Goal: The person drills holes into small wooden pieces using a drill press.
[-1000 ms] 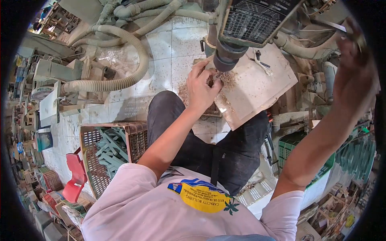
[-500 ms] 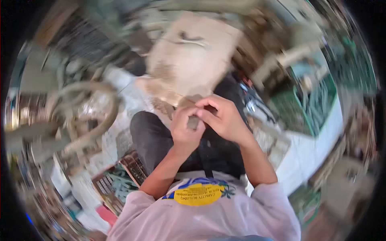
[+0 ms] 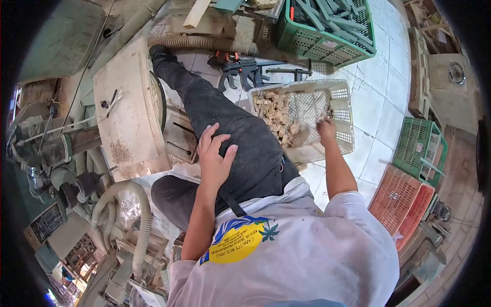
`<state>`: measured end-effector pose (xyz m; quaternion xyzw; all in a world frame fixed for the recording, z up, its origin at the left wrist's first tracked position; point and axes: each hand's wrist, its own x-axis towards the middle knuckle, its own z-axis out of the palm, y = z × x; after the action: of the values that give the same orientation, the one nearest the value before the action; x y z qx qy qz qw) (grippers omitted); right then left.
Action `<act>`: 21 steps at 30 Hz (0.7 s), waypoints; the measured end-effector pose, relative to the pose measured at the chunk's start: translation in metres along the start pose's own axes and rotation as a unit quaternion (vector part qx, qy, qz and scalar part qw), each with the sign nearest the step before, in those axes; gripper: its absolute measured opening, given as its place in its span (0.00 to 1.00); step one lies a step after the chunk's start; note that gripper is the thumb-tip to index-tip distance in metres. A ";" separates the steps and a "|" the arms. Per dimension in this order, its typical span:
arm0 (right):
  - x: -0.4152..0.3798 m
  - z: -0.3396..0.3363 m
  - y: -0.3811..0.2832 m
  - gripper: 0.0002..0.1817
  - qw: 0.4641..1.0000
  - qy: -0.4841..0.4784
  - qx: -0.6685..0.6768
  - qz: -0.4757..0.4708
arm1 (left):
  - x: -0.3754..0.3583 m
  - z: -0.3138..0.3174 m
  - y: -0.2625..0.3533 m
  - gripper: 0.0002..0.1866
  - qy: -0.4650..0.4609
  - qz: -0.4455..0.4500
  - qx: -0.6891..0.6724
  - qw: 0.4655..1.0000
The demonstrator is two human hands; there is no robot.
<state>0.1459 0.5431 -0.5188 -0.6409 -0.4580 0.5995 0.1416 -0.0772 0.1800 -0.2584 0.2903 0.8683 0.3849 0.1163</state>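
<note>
My left hand (image 3: 214, 154) is open, its fingers apart, resting on or just over the dark trouser leg (image 3: 238, 133). Nothing shows in it. Off to the right, my right hand (image 3: 326, 130) reaches into a pale plastic crate (image 3: 346, 113), near its right wall. Its fingers are curled together, and anything between them is too small to make out. Small wooden blocks (image 3: 276, 115) are heaped in the left part of this crate. A few darker pieces lie by the right fingertips.
A sanding machine with a dusty wooden table (image 3: 125, 112) stands at left, beside a ribbed hose (image 3: 142, 225). Bar clamps (image 3: 250, 71) lie beyond my leg. A green crate (image 3: 327, 48) holds grey-green strips. Red (image 3: 396, 197) and green crates stand at right.
My hands were together over my lap around a small block; now they are apart. The right hand has gone right into the pale crate, and the view has swung right.
</note>
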 end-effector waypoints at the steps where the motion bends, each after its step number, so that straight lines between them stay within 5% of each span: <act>1: 0.008 -0.010 0.014 0.06 0.992 0.056 0.113 0.004 | 0.000 0.001 -0.002 0.12 -0.007 -0.002 0.004 1.000; 2: 0.019 -0.013 0.030 0.06 0.992 0.058 0.114 0.012 | 0.001 0.002 -0.004 0.13 -0.016 -0.006 0.017 1.000; 3: 0.050 -0.018 0.071 0.08 0.971 0.027 -0.178 -0.154 | 0.001 0.004 -0.006 0.14 -0.026 -0.010 0.028 0.999; 5: 0.024 0.011 0.055 0.13 0.994 -0.054 -0.075 0.052 | -0.001 0.012 -0.012 0.14 -0.016 0.004 0.030 0.999; 7: 0.043 0.037 0.103 0.15 0.954 -0.065 -0.266 -0.126 | 0.000 0.016 -0.015 0.14 0.000 0.018 0.034 0.999; 8: 0.031 0.051 0.100 0.15 0.954 -0.068 -0.265 -0.122 | 0.001 0.018 -0.015 0.14 0.008 0.020 0.038 0.999; 10: 0.003 0.077 0.077 0.14 0.871 -0.095 -0.449 -0.178 | 0.003 0.019 -0.013 0.14 0.016 0.022 0.046 0.999; 16: -0.052 0.130 0.026 0.12 0.910 -0.122 -0.317 -0.238 | 0.007 0.014 -0.008 0.15 -0.006 0.002 0.058 0.998; 21: -0.070 0.164 -0.004 0.13 0.797 -0.233 -0.363 -0.424 | 0.010 0.016 -0.008 0.15 0.001 0.004 0.072 0.997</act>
<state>0.0068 0.4322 -0.5107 -0.2280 -0.8869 0.4008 0.0279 -0.0816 0.1911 -0.2748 0.3009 0.8930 0.3217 0.0927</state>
